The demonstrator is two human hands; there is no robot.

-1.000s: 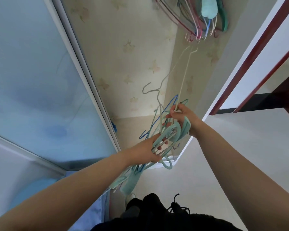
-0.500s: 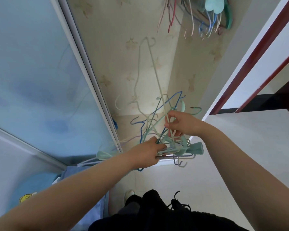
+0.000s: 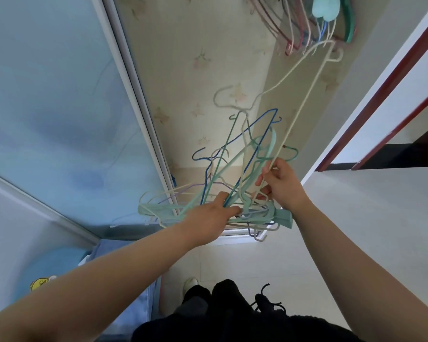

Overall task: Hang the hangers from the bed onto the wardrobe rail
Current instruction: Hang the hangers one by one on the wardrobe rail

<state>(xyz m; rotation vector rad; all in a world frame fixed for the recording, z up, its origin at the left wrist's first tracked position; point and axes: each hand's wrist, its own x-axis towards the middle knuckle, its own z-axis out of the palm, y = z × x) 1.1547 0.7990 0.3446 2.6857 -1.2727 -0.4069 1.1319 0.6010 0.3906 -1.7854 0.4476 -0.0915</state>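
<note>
Before the open wardrobe, my left hand [image 3: 209, 218] grips a tangled bunch of hangers [image 3: 235, 183]. My right hand [image 3: 281, 186] pinches one cream hanger [image 3: 304, 95], now pulled free and raised toward the hung hangers [image 3: 304, 23] overhead, ready for hanging.

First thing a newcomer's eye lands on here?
The tangled hanger bundle at centre, gripped from below by the left hand. The right hand pinches a white hanger that reaches up towards the hung hangers at top right.
</note>
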